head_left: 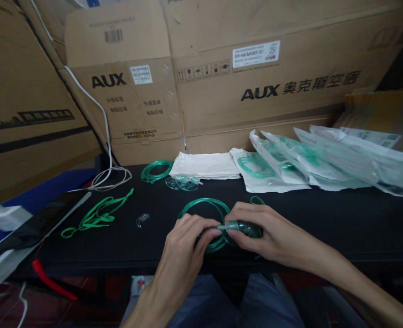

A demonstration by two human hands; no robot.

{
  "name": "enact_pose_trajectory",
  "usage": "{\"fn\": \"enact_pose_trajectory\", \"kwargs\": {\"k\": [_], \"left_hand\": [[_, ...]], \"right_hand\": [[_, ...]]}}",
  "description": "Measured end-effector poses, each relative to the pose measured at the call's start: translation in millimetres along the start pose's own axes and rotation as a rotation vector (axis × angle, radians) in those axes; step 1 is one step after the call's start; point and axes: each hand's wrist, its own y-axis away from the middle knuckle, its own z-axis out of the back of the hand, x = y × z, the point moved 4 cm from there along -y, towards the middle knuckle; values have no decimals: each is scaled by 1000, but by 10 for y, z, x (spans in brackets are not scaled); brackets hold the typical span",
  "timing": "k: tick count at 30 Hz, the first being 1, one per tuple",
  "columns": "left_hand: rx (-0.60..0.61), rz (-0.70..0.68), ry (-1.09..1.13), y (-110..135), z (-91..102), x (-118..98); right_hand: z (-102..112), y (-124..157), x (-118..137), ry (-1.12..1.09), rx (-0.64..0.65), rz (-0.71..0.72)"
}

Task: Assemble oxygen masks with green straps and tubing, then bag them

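Note:
My left hand [186, 240] pinches the end of a coiled green tubing [203, 200], thumb and forefinger pressed together. Facing it, my right hand [264, 228] is closed around a clear, green-tinted oxygen mask [251, 228], its connector [229, 226] pointing left. Tubing end and connector meet between my fingertips; how deeply they fit is hidden. A thin green strap loop [257, 200] shows behind my right hand. Most of the mask is covered by my palm and fingers.
Behind lie another green tubing coil [156, 171], a clear mask [185, 182], white pouches [206, 165] and several packaged sets [310, 159]. To the left are green elastic straps [100, 212], small clear pieces [142, 220], a phone [40, 221] and a white cable [109, 136]. Cardboard boxes [208, 109] wall the back.

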Motion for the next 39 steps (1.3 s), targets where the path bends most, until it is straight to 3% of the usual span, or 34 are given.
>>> {"fn": "enact_pose_trajectory", "kwargs": {"k": [6,8,15,19,24,31,39], "left_hand": [[330,18,33,-314,90,94],[385,-17,32,-419,113,130],[233,-135,-2,-457,112,199],[217,-135,-25,-429,106,216],[186,-193,-13,-427,128,197],[173,-244,-32,-413,119,204],[215,-250,-56,-386,78,257]], "right_hand": [[51,-154,-147,-100,113,-155],[58,-188,-188,-143,117,-181],[52,-205,-180,-115,20,-231],[43,-207,-183,-93,1,-232],[29,-224,-176,-144,42,-201],[20,-255,-189,-263,122,-275],[38,-255,-145,-35,85,-100]]}}
